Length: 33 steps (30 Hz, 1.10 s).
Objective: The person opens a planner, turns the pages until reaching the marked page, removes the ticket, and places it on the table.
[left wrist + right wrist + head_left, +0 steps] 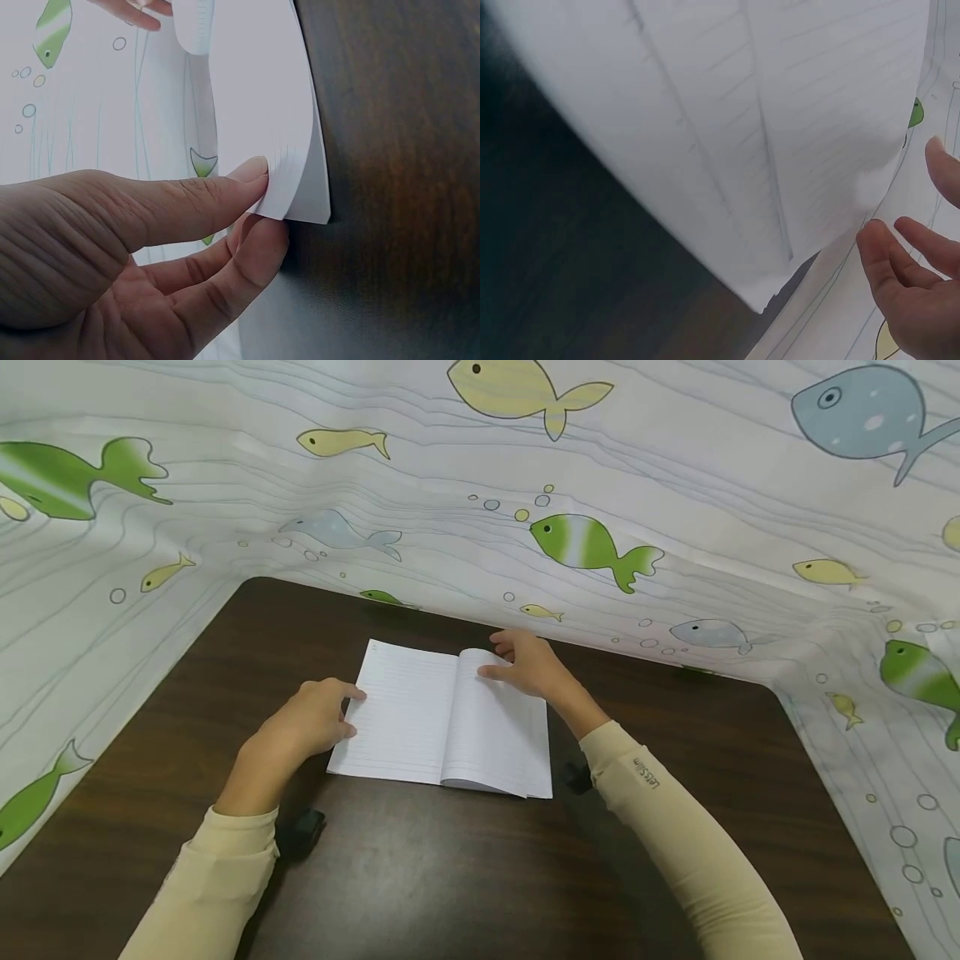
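Note:
An open notebook (405,718) with white lined pages lies on the dark table. On its left edge my left hand (311,718) pinches the pages; the left wrist view has the thumb (195,202) on top and fingers underneath. The right-hand page (491,735) bulges up in a curve from the spine. My right hand (528,662) is over the top of that page, thumb and fingers apart. In the right wrist view, nothing is between the right hand's fingers (900,277), which are beside the page's edge (840,172).
A white cloth (450,510) printed with fish hangs round the back and sides of the brown wooden table (450,868). Dark wrist devices (300,833) show below the left and right wrists.

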Motion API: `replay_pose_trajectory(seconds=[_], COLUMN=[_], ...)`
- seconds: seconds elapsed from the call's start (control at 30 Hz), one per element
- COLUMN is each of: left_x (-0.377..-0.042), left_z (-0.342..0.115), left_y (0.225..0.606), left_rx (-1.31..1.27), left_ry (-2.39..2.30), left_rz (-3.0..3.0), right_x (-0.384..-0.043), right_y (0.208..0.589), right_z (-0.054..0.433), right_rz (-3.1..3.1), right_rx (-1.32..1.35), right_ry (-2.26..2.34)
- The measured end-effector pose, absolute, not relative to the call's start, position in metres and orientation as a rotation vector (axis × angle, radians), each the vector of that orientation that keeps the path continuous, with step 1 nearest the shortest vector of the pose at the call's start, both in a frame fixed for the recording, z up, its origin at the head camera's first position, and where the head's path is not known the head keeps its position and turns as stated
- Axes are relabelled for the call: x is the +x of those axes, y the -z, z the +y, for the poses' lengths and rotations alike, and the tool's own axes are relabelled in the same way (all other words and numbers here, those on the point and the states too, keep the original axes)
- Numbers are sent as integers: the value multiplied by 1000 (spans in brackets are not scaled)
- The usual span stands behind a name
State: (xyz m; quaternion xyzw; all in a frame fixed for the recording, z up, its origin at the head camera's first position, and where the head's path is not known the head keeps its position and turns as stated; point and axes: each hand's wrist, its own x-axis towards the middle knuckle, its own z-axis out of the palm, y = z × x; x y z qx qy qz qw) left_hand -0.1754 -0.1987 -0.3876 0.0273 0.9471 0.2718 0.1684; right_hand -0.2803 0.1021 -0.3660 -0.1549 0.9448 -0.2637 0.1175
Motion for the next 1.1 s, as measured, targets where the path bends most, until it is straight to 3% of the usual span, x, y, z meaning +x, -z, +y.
replay_pose_trajectory(seconds=[0.7,1.1], left_x=[-175,-175], left_z=[-201,-202], left_y=[391,392], left_rx=[101,104], left_ry=[-803,-820], left_rz=[2708,2704], right_x=[-283,-281], right_y=[384,396], right_z=[132,130], right_rz=[2806,2880], right_rx=[-358,-460], right_ry=[543,379])
